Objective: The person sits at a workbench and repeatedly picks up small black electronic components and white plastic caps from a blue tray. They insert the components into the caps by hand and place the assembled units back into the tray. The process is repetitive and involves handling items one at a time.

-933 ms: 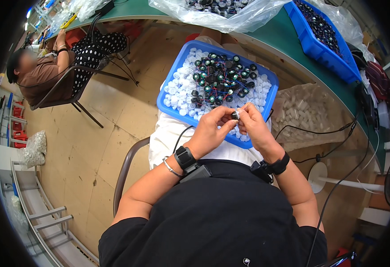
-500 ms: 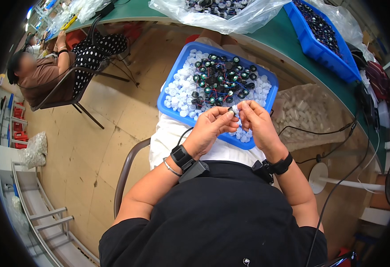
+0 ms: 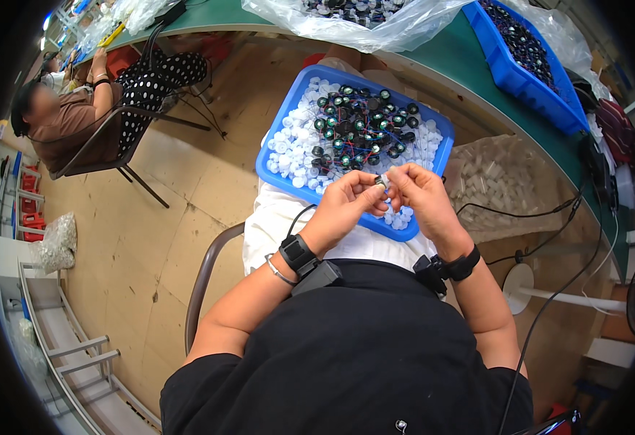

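Over the near edge of a blue tray (image 3: 282, 119) on my lap, both hands meet at a small round part (image 3: 382, 180), black with a white cap-like piece. My left hand (image 3: 340, 208) is closed, pinching its dark side between thumb and forefinger. My right hand (image 3: 429, 204) is closed too, its fingertips on the white side; they hide much of it. Inside the tray, white plastic caps (image 3: 288, 148) lie in a layer. Heaped on them are black round parts (image 3: 364, 127) with greenish faces and thin red and blue wires.
A green table (image 3: 433, 65) curves beyond the tray, carrying a clear plastic bag (image 3: 274, 13) of parts and a blue bin (image 3: 531, 76) of wired parts. A bag of whitish pieces (image 3: 495, 185) and black cables (image 3: 520, 214) are at right. A person (image 3: 78, 119) sits at far left.
Both hands stay together over the tray's near edge. My right hand has shifted slightly and its fingers have turned a little around the small part, which is tilted differently.
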Action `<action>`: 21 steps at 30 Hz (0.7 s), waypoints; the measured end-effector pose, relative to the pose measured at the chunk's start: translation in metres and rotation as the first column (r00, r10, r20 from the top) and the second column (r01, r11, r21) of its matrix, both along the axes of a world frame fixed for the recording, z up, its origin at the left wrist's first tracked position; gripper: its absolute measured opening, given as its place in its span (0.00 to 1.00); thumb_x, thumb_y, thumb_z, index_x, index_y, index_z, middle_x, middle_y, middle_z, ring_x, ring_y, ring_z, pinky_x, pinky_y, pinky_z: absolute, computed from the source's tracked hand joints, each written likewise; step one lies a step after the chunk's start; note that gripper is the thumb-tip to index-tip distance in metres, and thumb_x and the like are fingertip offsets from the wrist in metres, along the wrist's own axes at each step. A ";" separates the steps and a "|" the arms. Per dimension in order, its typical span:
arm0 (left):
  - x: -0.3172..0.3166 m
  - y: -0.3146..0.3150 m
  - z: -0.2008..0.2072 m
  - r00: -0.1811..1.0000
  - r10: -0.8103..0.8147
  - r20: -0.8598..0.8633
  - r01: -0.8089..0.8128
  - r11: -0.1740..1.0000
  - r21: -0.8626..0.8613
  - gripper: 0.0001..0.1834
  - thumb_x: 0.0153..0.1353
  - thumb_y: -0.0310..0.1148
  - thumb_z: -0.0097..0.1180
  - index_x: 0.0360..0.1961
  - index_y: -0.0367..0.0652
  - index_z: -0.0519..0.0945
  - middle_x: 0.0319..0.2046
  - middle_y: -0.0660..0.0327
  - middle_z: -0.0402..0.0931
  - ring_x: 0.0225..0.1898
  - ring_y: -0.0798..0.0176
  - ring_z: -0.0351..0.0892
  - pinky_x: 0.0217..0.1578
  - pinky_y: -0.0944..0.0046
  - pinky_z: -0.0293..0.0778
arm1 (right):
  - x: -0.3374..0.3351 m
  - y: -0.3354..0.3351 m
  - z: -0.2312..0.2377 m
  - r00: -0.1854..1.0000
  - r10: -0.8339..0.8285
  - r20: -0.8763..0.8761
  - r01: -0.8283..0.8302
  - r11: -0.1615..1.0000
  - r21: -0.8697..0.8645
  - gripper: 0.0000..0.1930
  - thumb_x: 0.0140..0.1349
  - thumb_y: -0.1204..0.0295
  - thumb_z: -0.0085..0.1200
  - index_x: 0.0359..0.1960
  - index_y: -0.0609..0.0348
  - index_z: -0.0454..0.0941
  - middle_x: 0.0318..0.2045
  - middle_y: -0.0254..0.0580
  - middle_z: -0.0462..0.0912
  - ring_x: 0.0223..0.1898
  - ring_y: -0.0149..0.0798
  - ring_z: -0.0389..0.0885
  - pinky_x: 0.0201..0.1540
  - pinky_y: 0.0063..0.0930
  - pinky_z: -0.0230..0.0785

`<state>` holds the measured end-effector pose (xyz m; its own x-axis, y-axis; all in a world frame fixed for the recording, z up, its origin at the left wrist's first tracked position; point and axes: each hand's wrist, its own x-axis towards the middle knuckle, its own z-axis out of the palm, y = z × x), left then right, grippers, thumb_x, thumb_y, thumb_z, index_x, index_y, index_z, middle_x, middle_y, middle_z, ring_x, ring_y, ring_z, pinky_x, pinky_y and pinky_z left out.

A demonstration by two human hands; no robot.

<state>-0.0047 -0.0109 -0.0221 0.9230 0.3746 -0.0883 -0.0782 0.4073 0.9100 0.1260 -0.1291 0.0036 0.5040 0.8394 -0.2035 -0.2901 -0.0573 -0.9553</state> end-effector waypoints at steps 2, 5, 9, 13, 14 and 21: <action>-0.001 0.001 0.001 1.000 -0.004 -0.024 0.001 0.992 -0.127 0.13 0.66 0.34 0.52 0.46 0.35 0.72 0.36 0.57 0.79 0.35 0.67 0.80 0.39 0.68 0.78 | 0.001 -0.001 0.008 0.999 -0.005 -0.038 0.005 1.000 0.000 0.12 0.65 0.64 0.53 0.39 0.61 0.77 0.23 0.30 0.75 0.24 0.21 0.72 0.27 0.16 0.66; -0.003 0.005 0.001 0.998 -0.038 -0.042 0.025 0.960 -0.279 0.14 0.66 0.36 0.52 0.46 0.36 0.73 0.36 0.57 0.79 0.36 0.66 0.80 0.39 0.67 0.77 | 0.003 -0.001 0.009 0.994 0.001 0.107 0.000 1.000 -0.007 0.13 0.66 0.65 0.53 0.45 0.62 0.76 0.26 0.28 0.73 0.25 0.22 0.70 0.30 0.16 0.66; -0.005 0.008 0.001 0.993 -0.114 -0.024 0.091 0.886 -0.454 0.15 0.67 0.40 0.50 0.44 0.37 0.75 0.37 0.58 0.79 0.38 0.65 0.79 0.40 0.67 0.77 | -0.004 0.001 -0.009 0.928 0.008 0.372 -0.042 0.996 0.084 0.15 0.61 0.70 0.58 0.48 0.62 0.77 0.30 0.29 0.72 0.26 0.21 0.69 0.31 0.16 0.64; -0.006 0.005 0.004 0.984 -0.171 -0.057 0.118 0.853 -0.509 0.17 0.68 0.43 0.48 0.41 0.39 0.77 0.37 0.59 0.78 0.39 0.65 0.78 0.43 0.64 0.75 | -0.014 0.000 0.006 0.652 0.049 0.757 -0.060 0.998 -0.013 0.17 0.57 0.71 0.61 0.49 0.61 0.77 0.30 0.36 0.72 0.27 0.26 0.74 0.30 0.20 0.67; -0.006 0.004 0.005 0.983 -0.175 -0.064 0.117 0.850 -0.514 0.17 0.68 0.44 0.48 0.41 0.40 0.77 0.37 0.60 0.78 0.40 0.66 0.78 0.44 0.64 0.75 | -0.016 0.001 0.007 0.573 0.005 0.820 -0.036 0.999 0.019 0.16 0.55 0.70 0.61 0.45 0.62 0.78 0.27 0.41 0.73 0.26 0.33 0.76 0.29 0.24 0.69; -0.005 0.001 0.003 0.969 -0.241 -0.051 0.184 0.846 -0.500 0.15 0.68 0.43 0.48 0.39 0.42 0.77 0.36 0.63 0.77 0.41 0.68 0.76 0.47 0.60 0.73 | -0.006 -0.003 0.007 -0.156 -0.058 0.986 -0.143 0.989 0.036 0.12 0.48 0.68 0.62 0.30 0.62 0.76 0.23 0.39 0.74 0.23 0.42 0.74 0.26 0.32 0.66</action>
